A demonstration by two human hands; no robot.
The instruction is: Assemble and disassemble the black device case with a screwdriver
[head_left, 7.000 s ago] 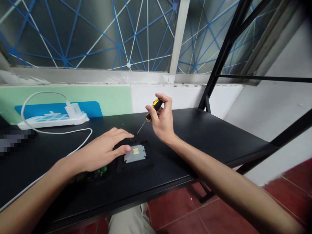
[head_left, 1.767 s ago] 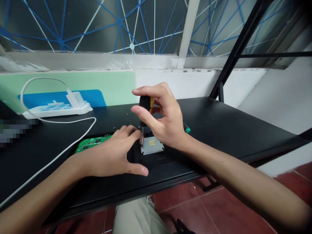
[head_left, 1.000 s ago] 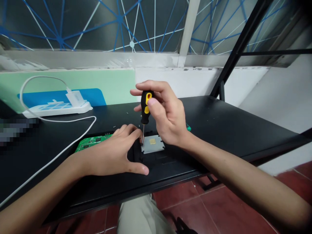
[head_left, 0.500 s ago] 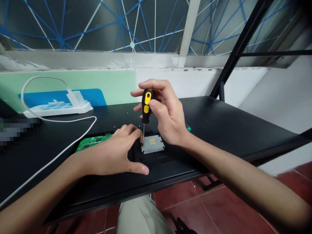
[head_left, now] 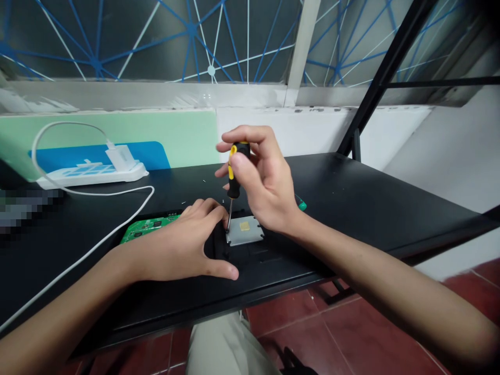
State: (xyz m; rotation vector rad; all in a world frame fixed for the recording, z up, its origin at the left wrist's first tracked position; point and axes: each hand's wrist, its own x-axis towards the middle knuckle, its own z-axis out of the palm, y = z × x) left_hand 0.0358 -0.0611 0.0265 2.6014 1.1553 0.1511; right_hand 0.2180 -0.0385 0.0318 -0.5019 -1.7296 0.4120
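A black and yellow screwdriver (head_left: pixel 234 169) stands almost upright in my right hand (head_left: pixel 269 187), its handle between thumb and fingers. Its tip meets the left edge of a grey metal plate (head_left: pixel 246 237) that has a small tan pad (head_left: pixel 244 226) on it. My left hand (head_left: pixel 191 239) lies over a black casing with its thumb stretched apart from the fingers, the fingertips close to the screwdriver's shaft. Partly covered by that hand and wrist is a green circuit board (head_left: pixel 146 226) in the casing.
A white power strip (head_left: pixel 94 174) with a plugged-in charger (head_left: pixel 120 157) is at the back left. Its white cable (head_left: pixel 113 232) runs across the black table (head_left: pixel 375 208) on the left. A green object (head_left: pixel 300 203) shows behind my right wrist. Tiny screw-like bits lie behind my left hand.
The screwdriver handle has turned in my right hand, and my thumb now lies further across it. The tip stays at the plate's left edge. My left hand has not moved.
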